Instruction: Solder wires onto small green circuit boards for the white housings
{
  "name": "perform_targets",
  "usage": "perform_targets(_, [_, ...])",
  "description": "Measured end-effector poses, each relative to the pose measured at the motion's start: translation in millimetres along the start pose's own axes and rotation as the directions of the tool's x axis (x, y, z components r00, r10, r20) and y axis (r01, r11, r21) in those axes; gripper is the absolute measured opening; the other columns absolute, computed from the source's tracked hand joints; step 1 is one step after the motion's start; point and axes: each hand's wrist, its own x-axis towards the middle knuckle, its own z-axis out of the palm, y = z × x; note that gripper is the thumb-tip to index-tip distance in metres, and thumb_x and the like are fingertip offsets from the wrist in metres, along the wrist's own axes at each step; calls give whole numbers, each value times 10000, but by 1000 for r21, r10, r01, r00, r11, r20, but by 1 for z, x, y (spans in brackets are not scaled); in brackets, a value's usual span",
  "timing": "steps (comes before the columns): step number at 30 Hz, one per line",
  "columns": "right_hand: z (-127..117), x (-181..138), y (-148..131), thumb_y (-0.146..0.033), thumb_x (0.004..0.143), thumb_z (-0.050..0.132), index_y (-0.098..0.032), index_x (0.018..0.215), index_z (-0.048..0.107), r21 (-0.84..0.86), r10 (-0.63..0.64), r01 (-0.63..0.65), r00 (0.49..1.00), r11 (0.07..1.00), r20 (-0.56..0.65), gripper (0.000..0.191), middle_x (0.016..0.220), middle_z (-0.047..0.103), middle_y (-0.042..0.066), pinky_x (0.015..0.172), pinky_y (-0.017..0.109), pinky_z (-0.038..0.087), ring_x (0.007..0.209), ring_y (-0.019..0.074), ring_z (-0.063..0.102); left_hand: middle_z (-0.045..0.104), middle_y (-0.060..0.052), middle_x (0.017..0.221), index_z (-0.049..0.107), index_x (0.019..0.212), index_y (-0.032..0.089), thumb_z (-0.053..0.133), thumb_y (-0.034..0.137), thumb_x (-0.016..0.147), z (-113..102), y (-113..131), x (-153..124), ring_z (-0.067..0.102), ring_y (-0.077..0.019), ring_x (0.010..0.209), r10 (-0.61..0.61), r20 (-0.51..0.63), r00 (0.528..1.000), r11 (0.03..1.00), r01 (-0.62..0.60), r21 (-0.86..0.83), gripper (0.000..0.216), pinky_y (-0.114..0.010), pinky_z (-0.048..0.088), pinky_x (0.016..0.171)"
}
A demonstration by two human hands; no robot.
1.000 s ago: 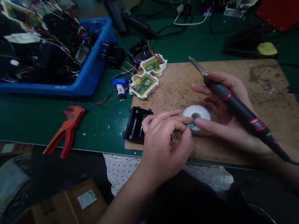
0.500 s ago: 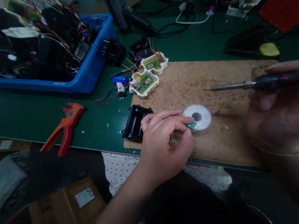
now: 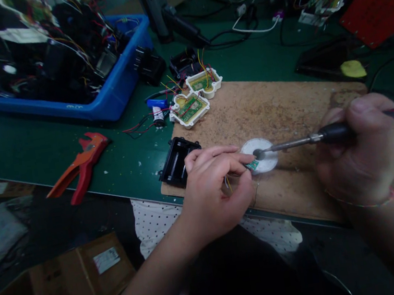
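Between the thumb and fingers of my left hand [image 3: 219, 183] is a small green circuit board [image 3: 253, 165], its edge over a white spool [image 3: 270, 159] that lies flat. Thin yellow and white wires [image 3: 228, 183] hang below that hand. My right hand [image 3: 360, 150] is closed round the dark handle of a soldering iron [image 3: 291, 143]. The iron points left, its tip over the spool's centre hole, close to the circuit board; whether they touch I cannot tell. A black plastic case [image 3: 179, 161] lies beside my left hand, partly covered by it.
The spool rests on a brown board [image 3: 307, 99] on the green table. Two white housings with circuits [image 3: 191, 108] lie at its far left edge. Orange-red cutters [image 3: 85, 164] and a blue bin [image 3: 114, 100] of electronic parts are to the left. A red box [image 3: 377, 5] stands back right.
My right hand has brought the soldering iron left and down, from above the brown board to the spool and circuit board. My left hand has stayed nearly still.
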Motion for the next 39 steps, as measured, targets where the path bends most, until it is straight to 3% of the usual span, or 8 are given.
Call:
perform_targets(7, [2, -4, 1, -239, 708, 690, -202, 571, 556, -32, 1, 0, 1000, 999, 30, 196, 484, 526, -57, 356, 235, 273, 397, 83, 448, 799, 58, 1057, 603, 814, 241, 653, 136, 861, -2, 0, -1, 663, -216, 1156, 13, 15, 1000, 1000, -13, -3, 126, -488, 391, 1062])
perform_targets(21, [-4, -6, 6, -264, 720, 742, -194, 578, 603, -80, -15, 26, 991, 996, 131, 211, 506, 569, -35, 404, 273, 257, 413, 97, 444, 797, 40, 1082, 597, 813, 245, 641, 141, 872, -2, 0, -1, 658, -226, 1163, 9, 35, 999, 1000, -9, 0, 127, -496, 384, 1057])
perform_targets(39, [-3, -8, 5, -268, 734, 745, -203, 578, 580, -89, 13, 1, 988, 996, 152, 236, 515, 561, -40, 428, 272, 291, 429, 100, 448, 799, 37, 1072, 599, 804, 247, 646, 134, 863, -2, 0, 0, 668, -233, 1150, 12, 30, 999, 1000, -13, 6, 136, -508, 388, 1060])
